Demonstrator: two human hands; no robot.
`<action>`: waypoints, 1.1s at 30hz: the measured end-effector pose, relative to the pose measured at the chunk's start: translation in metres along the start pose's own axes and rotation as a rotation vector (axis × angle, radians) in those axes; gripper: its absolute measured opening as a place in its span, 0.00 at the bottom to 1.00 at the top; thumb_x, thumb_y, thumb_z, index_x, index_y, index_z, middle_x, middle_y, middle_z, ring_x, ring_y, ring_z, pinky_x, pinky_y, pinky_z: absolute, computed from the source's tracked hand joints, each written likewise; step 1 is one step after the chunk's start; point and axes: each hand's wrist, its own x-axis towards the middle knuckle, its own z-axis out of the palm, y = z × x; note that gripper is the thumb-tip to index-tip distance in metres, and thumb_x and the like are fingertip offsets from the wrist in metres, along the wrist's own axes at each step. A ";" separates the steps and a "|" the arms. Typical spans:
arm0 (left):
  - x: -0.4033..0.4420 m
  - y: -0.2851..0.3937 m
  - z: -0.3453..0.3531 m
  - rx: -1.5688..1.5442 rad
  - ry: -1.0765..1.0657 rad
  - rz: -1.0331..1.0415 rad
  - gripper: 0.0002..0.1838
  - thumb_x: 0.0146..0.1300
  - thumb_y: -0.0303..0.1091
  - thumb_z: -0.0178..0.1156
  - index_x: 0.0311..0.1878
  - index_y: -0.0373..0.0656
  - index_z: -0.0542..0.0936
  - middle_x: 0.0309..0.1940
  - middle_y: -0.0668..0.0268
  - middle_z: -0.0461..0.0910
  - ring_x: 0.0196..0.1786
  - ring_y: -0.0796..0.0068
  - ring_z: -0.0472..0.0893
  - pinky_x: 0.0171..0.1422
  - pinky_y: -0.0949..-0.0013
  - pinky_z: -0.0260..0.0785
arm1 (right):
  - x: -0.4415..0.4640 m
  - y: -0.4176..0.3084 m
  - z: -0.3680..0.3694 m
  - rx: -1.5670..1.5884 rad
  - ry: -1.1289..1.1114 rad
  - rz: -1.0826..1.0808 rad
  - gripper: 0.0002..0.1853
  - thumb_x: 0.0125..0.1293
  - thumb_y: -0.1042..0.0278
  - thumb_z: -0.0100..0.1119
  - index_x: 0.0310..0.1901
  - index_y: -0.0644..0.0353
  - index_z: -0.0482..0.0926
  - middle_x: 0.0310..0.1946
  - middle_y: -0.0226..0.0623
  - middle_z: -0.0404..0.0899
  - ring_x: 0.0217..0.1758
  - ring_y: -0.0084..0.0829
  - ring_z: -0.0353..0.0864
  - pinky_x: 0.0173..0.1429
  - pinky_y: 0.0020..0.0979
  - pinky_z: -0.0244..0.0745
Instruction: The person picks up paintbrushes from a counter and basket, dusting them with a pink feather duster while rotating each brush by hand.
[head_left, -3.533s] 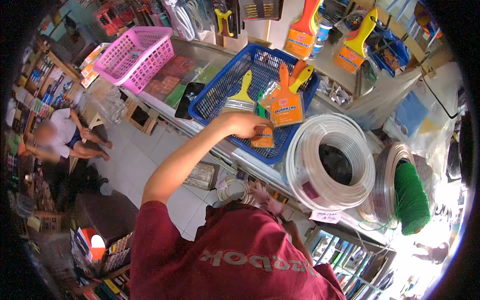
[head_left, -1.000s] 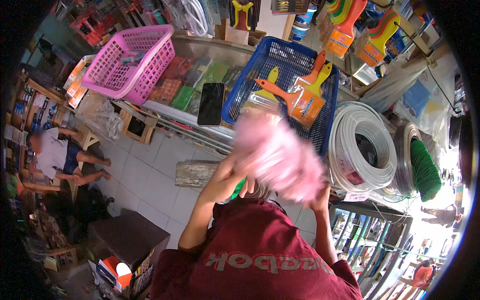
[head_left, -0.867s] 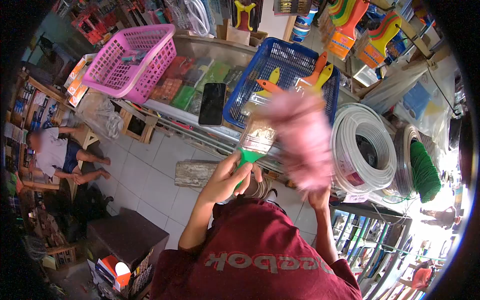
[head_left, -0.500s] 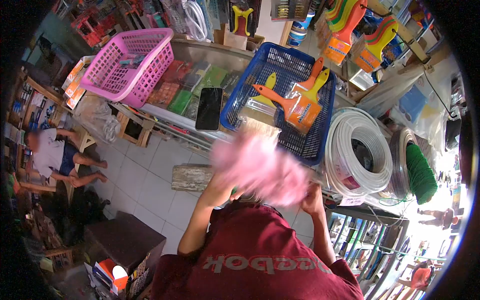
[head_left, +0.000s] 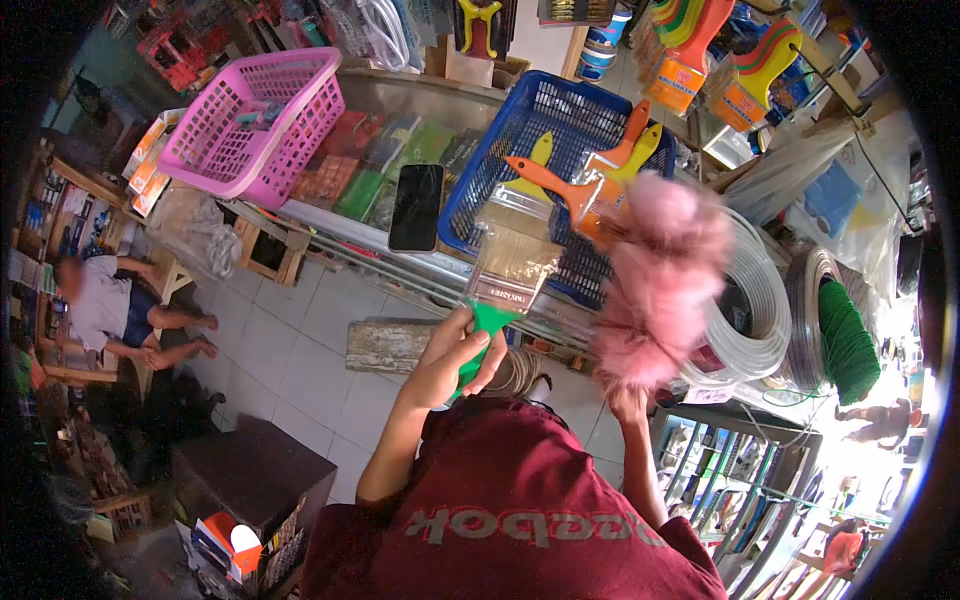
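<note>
My left hand [head_left: 452,362] grips the green handle of a wide paintbrush [head_left: 500,275], its pale bristles pointing up and away, wrapped in clear plastic. My right hand [head_left: 628,402] is closed around the lower end of a fluffy pink duster [head_left: 660,290], blurred by motion and covering part of the blue basket [head_left: 480,170]. Inside that basket lie an orange-handled paintbrush [head_left: 555,185], a yellow-handled paintbrush [head_left: 530,172] and other brushes. The duster hides some of their packaging.
A black phone [head_left: 416,208] lies on the glass counter beside a pink basket [head_left: 240,140]. Coiled white cable [head_left: 755,320] and green cord [head_left: 848,340] stand at right. Paintbrushes [head_left: 690,50] hang above. A person [head_left: 105,305] sits at far left.
The pink duster has swung right and up, away from the paintbrush in my left hand. That brush, mostly covered before, now shows, including its green handle.
</note>
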 end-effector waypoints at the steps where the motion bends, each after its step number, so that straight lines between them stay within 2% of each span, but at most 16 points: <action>1: 0.000 -0.001 0.001 -0.005 0.028 0.005 0.20 0.70 0.39 0.44 0.59 0.38 0.63 0.23 0.65 0.70 0.13 0.83 0.64 0.14 0.80 0.56 | 0.005 -0.010 -0.004 0.037 -0.098 0.051 0.10 0.53 0.75 0.58 0.39 0.60 0.76 0.44 0.43 0.77 0.38 0.38 0.77 0.40 0.38 0.72; 4: -0.005 -0.018 -0.004 0.084 0.108 0.102 0.19 0.70 0.40 0.43 0.58 0.37 0.63 0.22 0.66 0.69 0.13 0.83 0.64 0.14 0.81 0.55 | 0.030 -0.057 -0.022 -0.132 -0.320 0.069 0.08 0.54 0.71 0.61 0.35 0.61 0.77 0.33 0.43 0.80 0.34 0.35 0.79 0.37 0.36 0.73; 6: 0.001 -0.009 -0.001 0.074 0.088 0.119 0.20 0.70 0.40 0.44 0.58 0.36 0.63 0.22 0.66 0.69 0.13 0.83 0.65 0.14 0.81 0.55 | 0.007 -0.023 0.008 0.368 0.113 0.220 0.06 0.55 0.69 0.58 0.33 0.61 0.78 0.29 0.44 0.80 0.35 0.37 0.80 0.39 0.36 0.74; 9: 0.004 -0.004 0.001 0.004 0.041 0.046 0.20 0.69 0.40 0.44 0.58 0.36 0.62 0.22 0.63 0.70 0.12 0.81 0.66 0.12 0.79 0.58 | 0.023 -0.045 -0.011 -0.019 -0.087 0.061 0.07 0.53 0.69 0.57 0.32 0.63 0.79 0.30 0.48 0.79 0.39 0.40 0.80 0.45 0.39 0.73; 11: 0.002 -0.009 0.001 -0.014 0.038 0.053 0.20 0.70 0.39 0.44 0.57 0.35 0.62 0.21 0.66 0.69 0.14 0.83 0.66 0.14 0.81 0.56 | 0.045 -0.096 -0.013 -0.022 0.014 0.028 0.07 0.52 0.70 0.58 0.31 0.64 0.79 0.28 0.48 0.78 0.39 0.41 0.80 0.46 0.39 0.72; 12: -0.005 -0.016 0.000 -0.020 0.134 0.041 0.19 0.70 0.39 0.44 0.57 0.35 0.63 0.21 0.66 0.69 0.14 0.83 0.66 0.14 0.81 0.56 | 0.047 -0.083 -0.021 -0.118 -0.396 0.314 0.09 0.51 0.70 0.59 0.33 0.64 0.78 0.33 0.47 0.78 0.45 0.41 0.79 0.51 0.38 0.71; 15: -0.009 -0.024 -0.011 0.154 0.159 0.073 0.20 0.70 0.39 0.45 0.57 0.36 0.62 0.19 0.66 0.69 0.14 0.83 0.66 0.14 0.79 0.58 | 0.027 -0.072 0.001 0.533 0.049 0.338 0.13 0.53 0.72 0.59 0.41 0.64 0.76 0.44 0.47 0.77 0.53 0.37 0.75 0.58 0.39 0.67; 16: -0.002 -0.009 -0.002 0.079 0.126 0.053 0.20 0.70 0.40 0.44 0.59 0.37 0.62 0.19 0.66 0.69 0.14 0.83 0.66 0.14 0.79 0.58 | 0.013 -0.043 0.019 0.557 0.177 0.190 0.17 0.55 0.73 0.59 0.46 0.64 0.71 0.49 0.45 0.74 0.58 0.32 0.69 0.62 0.39 0.63; 17: 0.002 0.000 0.005 0.005 0.092 0.032 0.21 0.70 0.40 0.44 0.60 0.37 0.61 0.18 0.66 0.69 0.14 0.83 0.66 0.14 0.79 0.58 | 0.023 -0.047 -0.001 0.041 -0.102 0.069 0.19 0.56 0.75 0.57 0.50 0.66 0.69 0.48 0.45 0.74 0.56 0.29 0.70 0.61 0.38 0.65; 20: 0.000 0.000 0.004 0.013 0.114 0.048 0.21 0.69 0.41 0.45 0.59 0.37 0.62 0.22 0.66 0.70 0.14 0.83 0.66 0.14 0.79 0.58 | 0.035 -0.071 -0.004 0.024 -0.234 0.172 0.17 0.56 0.75 0.53 0.48 0.67 0.72 0.41 0.42 0.77 0.46 0.32 0.76 0.52 0.36 0.71; 22: -0.006 -0.008 0.002 -0.029 0.221 0.040 0.19 0.68 0.40 0.46 0.54 0.36 0.63 0.24 0.66 0.70 0.14 0.83 0.65 0.14 0.80 0.57 | 0.039 -0.072 -0.009 -0.198 -0.297 0.062 0.12 0.57 0.74 0.52 0.43 0.66 0.75 0.36 0.40 0.79 0.39 0.31 0.78 0.45 0.34 0.74; 24: -0.001 -0.006 -0.002 0.002 0.164 0.069 0.18 0.67 0.38 0.45 0.54 0.36 0.64 0.22 0.65 0.69 0.12 0.81 0.65 0.12 0.78 0.57 | 0.045 -0.078 0.001 0.067 0.062 -0.069 0.08 0.55 0.74 0.52 0.37 0.64 0.75 0.30 0.38 0.78 0.33 0.30 0.77 0.40 0.34 0.73; 26: 0.001 0.003 0.005 0.026 0.138 0.072 0.18 0.67 0.38 0.43 0.53 0.35 0.64 0.21 0.64 0.68 0.11 0.79 0.64 0.12 0.78 0.57 | 0.038 -0.066 0.003 0.317 0.069 0.158 0.05 0.52 0.74 0.53 0.31 0.62 0.75 0.28 0.39 0.79 0.29 0.33 0.76 0.36 0.34 0.70; 27: 0.002 0.003 0.005 0.025 0.128 0.066 0.18 0.67 0.39 0.44 0.53 0.35 0.64 0.21 0.64 0.68 0.11 0.80 0.64 0.12 0.78 0.57 | 0.036 -0.049 -0.002 -0.426 -0.092 -0.179 0.08 0.51 0.73 0.54 0.34 0.62 0.76 0.27 0.39 0.78 0.26 0.38 0.74 0.35 0.35 0.69; 30: 0.000 0.001 0.003 0.017 0.118 0.066 0.17 0.67 0.39 0.45 0.52 0.36 0.64 0.22 0.64 0.68 0.12 0.81 0.64 0.12 0.78 0.57 | 0.052 -0.094 -0.014 -0.254 -0.229 0.081 0.07 0.52 0.74 0.56 0.35 0.63 0.77 0.26 0.38 0.77 0.32 0.37 0.76 0.41 0.35 0.70; 33: -0.004 0.000 -0.002 -0.010 0.126 0.081 0.16 0.68 0.38 0.46 0.52 0.37 0.63 0.25 0.66 0.68 0.13 0.82 0.65 0.14 0.79 0.58 | 0.038 -0.067 0.001 0.022 0.102 0.033 0.09 0.54 0.75 0.55 0.37 0.64 0.76 0.31 0.41 0.79 0.35 0.37 0.77 0.44 0.35 0.70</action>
